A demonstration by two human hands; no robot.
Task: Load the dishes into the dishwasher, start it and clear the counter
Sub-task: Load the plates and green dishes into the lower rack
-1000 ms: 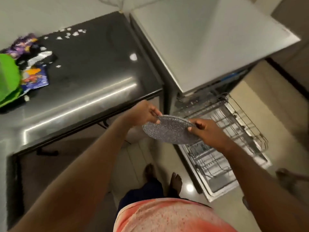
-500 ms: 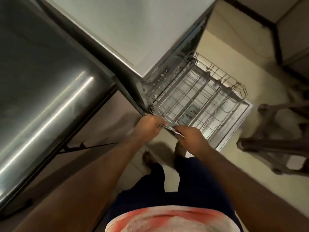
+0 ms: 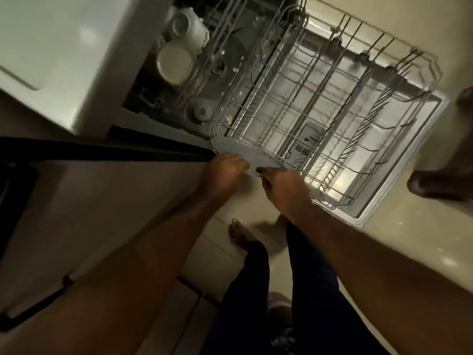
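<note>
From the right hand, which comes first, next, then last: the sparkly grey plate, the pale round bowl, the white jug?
1. Sparkly grey plate: held in the right hand, at the rack's near edge.
2. Pale round bowl: up left, inside the dishwasher.
3. White jug: just beyond the bowl.

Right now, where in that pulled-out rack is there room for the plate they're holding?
Nearly the whole lower rack is bare wire between its far rim and the near corner, where both hands hold the grey plate. It is crowded only inside the machine, where a white bowl and a white cup sit.
</note>
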